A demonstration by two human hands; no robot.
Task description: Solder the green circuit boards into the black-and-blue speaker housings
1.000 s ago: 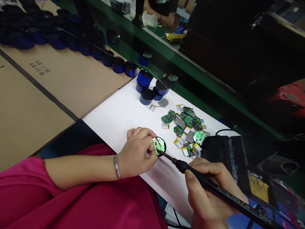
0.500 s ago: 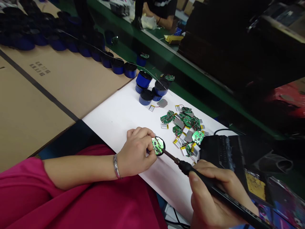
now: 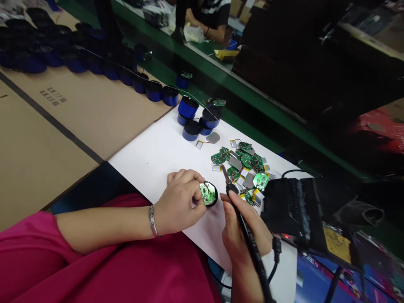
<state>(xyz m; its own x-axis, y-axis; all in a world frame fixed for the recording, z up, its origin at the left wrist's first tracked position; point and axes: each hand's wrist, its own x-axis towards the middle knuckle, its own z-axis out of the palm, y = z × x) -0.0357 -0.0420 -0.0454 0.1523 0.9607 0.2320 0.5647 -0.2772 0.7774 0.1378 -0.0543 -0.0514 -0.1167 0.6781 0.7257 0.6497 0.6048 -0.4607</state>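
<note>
My left hand point(image 3: 182, 203) is closed at the left edge of a small round black housing, with a green circuit board point(image 3: 208, 195) lying in it. The fingers hide part of the board, and thin wires show near its top. A soldering iron point(image 3: 232, 188) is gripped in my right hand point(image 3: 246, 231), thumb and fingers around its black handle. The iron's tip points up and away, apart from the board, near a loose heap of green circuit boards point(image 3: 246, 160) with silver battery cells point(image 3: 216, 167).
Blue and black round housings point(image 3: 191, 130) stand at the white table's point(image 3: 158, 155) far end, more along the cardboard point(image 3: 78, 122) at left. A black soldering stand point(image 3: 284, 206) with a yellow sponge point(image 3: 337, 244) is at right. Across the green bench, another person's arm point(image 3: 217, 33) shows.
My right hand has swung left and turned the soldering iron upward, lifting its tip off the circuit board. My left hand has stayed on the housing.
</note>
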